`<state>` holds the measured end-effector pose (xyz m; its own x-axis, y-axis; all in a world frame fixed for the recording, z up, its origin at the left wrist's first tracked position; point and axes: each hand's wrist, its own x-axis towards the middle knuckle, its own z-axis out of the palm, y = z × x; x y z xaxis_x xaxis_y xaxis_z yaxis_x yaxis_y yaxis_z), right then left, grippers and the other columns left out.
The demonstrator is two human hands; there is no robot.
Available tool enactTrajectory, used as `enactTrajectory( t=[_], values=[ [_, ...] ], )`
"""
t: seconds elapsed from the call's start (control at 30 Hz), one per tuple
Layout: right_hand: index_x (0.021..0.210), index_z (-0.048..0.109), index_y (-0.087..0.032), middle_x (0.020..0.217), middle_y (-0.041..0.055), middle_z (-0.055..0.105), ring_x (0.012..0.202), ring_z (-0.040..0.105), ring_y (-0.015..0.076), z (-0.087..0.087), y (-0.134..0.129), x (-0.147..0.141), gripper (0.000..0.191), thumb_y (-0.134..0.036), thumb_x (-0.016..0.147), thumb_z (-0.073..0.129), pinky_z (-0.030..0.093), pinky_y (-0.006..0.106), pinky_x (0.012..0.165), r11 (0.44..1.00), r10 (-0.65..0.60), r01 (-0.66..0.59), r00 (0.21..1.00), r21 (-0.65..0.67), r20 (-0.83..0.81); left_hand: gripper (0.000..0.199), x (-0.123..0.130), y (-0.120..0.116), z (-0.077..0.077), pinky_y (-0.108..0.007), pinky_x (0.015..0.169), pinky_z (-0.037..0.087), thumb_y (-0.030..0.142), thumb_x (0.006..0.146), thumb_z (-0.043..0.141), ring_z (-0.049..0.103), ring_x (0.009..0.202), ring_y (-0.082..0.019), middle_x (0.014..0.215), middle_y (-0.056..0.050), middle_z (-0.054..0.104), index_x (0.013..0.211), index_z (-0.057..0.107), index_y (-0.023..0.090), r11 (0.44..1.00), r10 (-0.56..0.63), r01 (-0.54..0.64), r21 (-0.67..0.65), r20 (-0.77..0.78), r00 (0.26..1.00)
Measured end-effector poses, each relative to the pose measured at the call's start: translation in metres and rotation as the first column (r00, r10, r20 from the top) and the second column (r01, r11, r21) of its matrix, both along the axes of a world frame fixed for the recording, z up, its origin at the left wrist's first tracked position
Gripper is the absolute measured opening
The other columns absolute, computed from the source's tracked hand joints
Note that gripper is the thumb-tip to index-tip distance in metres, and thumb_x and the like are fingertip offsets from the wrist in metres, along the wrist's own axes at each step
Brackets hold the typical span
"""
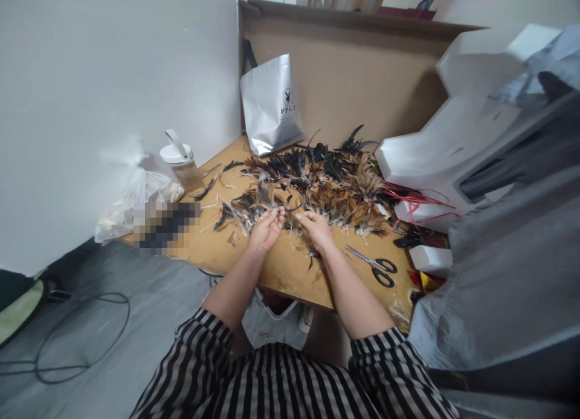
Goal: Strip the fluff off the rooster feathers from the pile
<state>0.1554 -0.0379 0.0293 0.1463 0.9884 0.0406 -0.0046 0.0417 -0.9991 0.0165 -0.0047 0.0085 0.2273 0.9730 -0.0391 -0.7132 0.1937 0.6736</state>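
Over the front of the wooden table, my left hand [269, 230] is closed with its fingertips pinching a small bunch of feathers [264, 195]. A thin dark curved feather [294, 208] sticks out from those fingertips toward the right. My right hand [317, 229] is beside it, thumb and forefinger pressed together near this feather; what lies between them is too small to make out. Just beyond both hands spreads a row of brown feather bunches [338, 207] with pale ends, and behind it a row of black feathers [301, 165]. Scissors [374, 265] lie to the right of my right hand.
A silver bag [272, 104] stands against the cardboard back panel [362, 74]. To the left are a lidded drink cup [181, 165], a clear plastic bag [136, 195] and a pixelated dark object [167, 227]. Red ties [419, 202] and a white machine [428, 153] stand on the right.
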Motion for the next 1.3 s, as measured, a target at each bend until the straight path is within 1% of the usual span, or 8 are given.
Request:
enactTrajectory(
  t=[0.13, 0.33, 0.43, 0.57, 0.7, 0.83, 1.03, 1.3],
  values=[
    [0.072, 0.056, -0.017, 0.055, -0.0042, 0.051, 0.035, 0.028, 0.0029, -0.004, 0.001, -0.008, 0.031, -0.044, 0.058, 0.066, 0.015, 0.018, 0.035, 0.995, 0.087, -0.096, 0.973, -0.033, -0.213, 0.007, 0.002, -0.004, 0.003, -0.017, 0.074, 0.047, 0.012, 0.075, 0.055, 0.059, 0.078, -0.007, 0.088, -0.004, 0.064, 0.078, 0.062, 0.014, 0.997, -0.083, 0.083, 0.004, 0.034, 0.996],
    [0.063, 0.05, -0.017, 0.056, -0.0042, 0.053, 0.037, 0.033, 0.0027, -0.007, 0.003, -0.008, 0.03, -0.041, 0.058, 0.068, 0.019, 0.018, 0.036, 0.999, 0.051, -0.048, 0.955, 0.018, -0.292, 0.01, 0.004, -0.006, 0.002, -0.018, 0.072, 0.047, 0.012, 0.075, 0.054, 0.06, 0.079, -0.008, 0.09, -0.007, 0.064, 0.081, 0.062, 0.012, 0.989, -0.15, 0.15, 0.015, -0.013, 0.989],
    [0.059, 0.047, -0.017, 0.048, -0.0059, 0.047, 0.037, 0.032, 0.0035, -0.003, 0.002, -0.001, 0.031, -0.042, 0.059, 0.066, 0.021, 0.018, 0.037, 0.999, 0.023, -0.017, 0.97, 0.028, -0.242, 0.009, 0.004, -0.004, -0.001, -0.017, 0.064, 0.047, 0.015, 0.072, 0.06, 0.061, 0.076, -0.009, 0.089, -0.007, 0.065, 0.08, 0.061, 0.011, 0.988, -0.157, 0.157, -0.005, -0.052, 0.986],
    [0.056, 0.045, -0.018, 0.041, -0.0073, 0.04, 0.036, 0.03, 0.0047, 0.004, 0.0, 0.009, 0.032, -0.043, 0.062, 0.063, 0.022, 0.019, 0.038, 0.998, -0.015, 0.021, 0.995, 0.062, -0.096, 0.015, 0.005, -0.003, -0.005, -0.014, 0.053, 0.044, 0.02, 0.067, 0.066, 0.06, 0.062, -0.006, 0.081, -0.006, 0.066, 0.077, 0.059, 0.01, 0.99, -0.139, 0.139, -0.01, -0.152, 0.978],
    [0.056, 0.049, -0.017, 0.045, -0.0052, 0.045, 0.041, 0.035, 0.0064, 0.006, 0.0, 0.014, 0.029, -0.043, 0.063, 0.061, 0.027, 0.02, 0.042, 0.995, -0.017, 0.006, 0.994, 0.096, 0.112, 0.019, 0.007, -0.006, -0.004, -0.014, 0.047, 0.04, 0.026, 0.065, 0.067, 0.058, 0.055, -0.006, 0.075, -0.007, 0.067, 0.075, 0.06, 0.01, 0.983, -0.168, 0.183, 0.029, -0.272, 0.947],
    [0.056, 0.052, -0.016, 0.051, -0.0035, 0.047, 0.046, 0.038, 0.0074, 0.002, 0.001, 0.015, 0.026, -0.04, 0.064, 0.06, 0.029, 0.02, 0.045, 0.988, 0.0, -0.046, 0.954, 0.148, 0.301, 0.021, 0.008, -0.009, -0.001, -0.014, 0.045, 0.038, 0.028, 0.064, 0.067, 0.057, 0.052, -0.006, 0.073, -0.007, 0.066, 0.074, 0.062, 0.01, 0.977, -0.181, 0.207, 0.045, -0.326, 0.928],
    [0.055, 0.049, -0.017, 0.049, -0.0044, 0.043, 0.045, 0.034, 0.0073, -0.003, 0.004, 0.014, 0.025, -0.038, 0.064, 0.058, 0.026, 0.02, 0.044, 0.986, -0.03, -0.029, 0.937, 0.163, 0.348, 0.021, 0.01, -0.009, -0.001, -0.016, 0.045, 0.037, 0.029, 0.063, 0.067, 0.056, 0.051, -0.007, 0.071, -0.007, 0.065, 0.072, 0.063, 0.011, 0.973, -0.182, 0.223, 0.064, -0.385, 0.905],
    [0.056, 0.053, -0.016, 0.05, -0.0032, 0.048, 0.047, 0.038, 0.0081, -0.003, 0.004, 0.014, 0.028, -0.042, 0.062, 0.062, 0.03, 0.021, 0.046, 0.989, -0.02, -0.024, 0.956, 0.144, 0.293, 0.022, 0.01, -0.007, -0.006, -0.017, 0.048, 0.038, 0.029, 0.061, 0.069, 0.054, 0.05, -0.006, 0.064, -0.004, 0.063, 0.07, 0.061, 0.011, 0.968, -0.196, 0.244, 0.06, -0.428, 0.883]
  ],
)
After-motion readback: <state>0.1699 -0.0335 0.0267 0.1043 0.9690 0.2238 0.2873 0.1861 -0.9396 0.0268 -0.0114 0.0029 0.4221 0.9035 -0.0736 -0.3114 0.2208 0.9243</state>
